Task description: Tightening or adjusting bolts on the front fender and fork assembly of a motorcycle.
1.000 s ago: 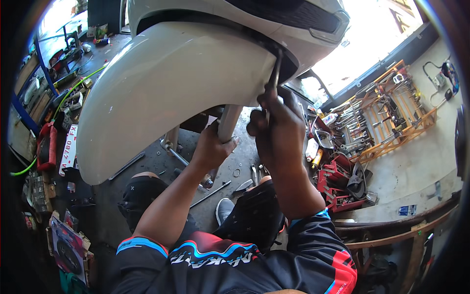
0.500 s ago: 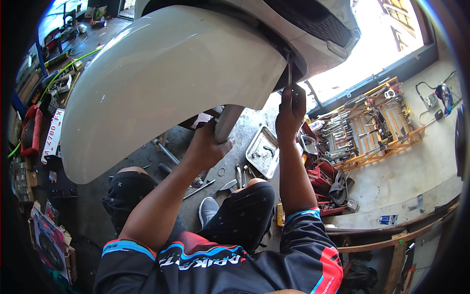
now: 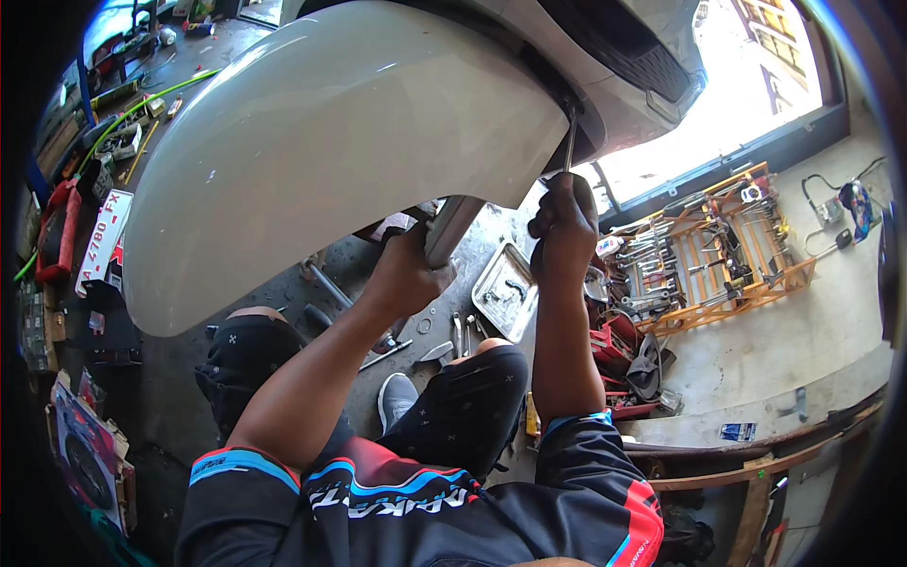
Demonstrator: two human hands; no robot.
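Note:
A large glossy white fender (image 3: 331, 132) fills the upper left, its far right end close to the white vehicle body (image 3: 652, 109). Below its inner edge my left hand (image 3: 408, 274) is wrapped round a thick grey bar (image 3: 452, 231), which slants up under the fender. My right hand (image 3: 570, 219) is closed on a slim metal rod-like tool (image 3: 572, 142). This tool points upward, its far tip at the dark gap between fender and body. Its handle is hidden in my fist, so its exact kind does not show.
Below the fender, a metal tray (image 3: 506, 291) holding small parts lies on the floor near several wrenches (image 3: 458, 335). A wooden rack of tools (image 3: 709, 250) and a red toolbox (image 3: 612, 350) stand to the right. A green hose (image 3: 128, 123) runs along the left.
The fender and vehicle sit slightly farther right in view. My right hand appears lower, with its fingers and grip turned somewhat; the left hand keeps hold of the grey bar.

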